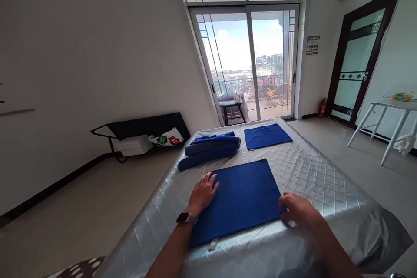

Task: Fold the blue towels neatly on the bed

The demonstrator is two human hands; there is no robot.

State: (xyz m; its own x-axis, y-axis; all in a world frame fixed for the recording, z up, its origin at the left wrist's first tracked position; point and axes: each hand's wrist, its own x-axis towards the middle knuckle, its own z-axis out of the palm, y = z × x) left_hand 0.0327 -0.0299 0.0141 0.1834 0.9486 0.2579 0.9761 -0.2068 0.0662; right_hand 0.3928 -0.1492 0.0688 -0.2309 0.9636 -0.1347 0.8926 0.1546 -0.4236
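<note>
A flat blue cloth (241, 195), rectangular like a cushion cover and with a small white tag at its near edge, is spread on the bed (306, 165). My left hand (203, 193), fingers spread, lies at its left edge; a watch is on that wrist. At the near right corner, the curled fingers of my right hand (295, 208) pinch the cloth's edge. Beyond it, another flat blue cloth (267, 136) lies farther right. Several rolled or folded blue cloths (211, 150) are piled at the far left.
Silvery quilted covering wraps the bed. Against the left wall stands a black-framed rack (146, 128) with white boxes and a bag. Sliding glass doors (247, 65) are beyond the bed. A white table (391, 103) stands at right, near a dark-framed door (361, 58) and a fire extinguisher (322, 107).
</note>
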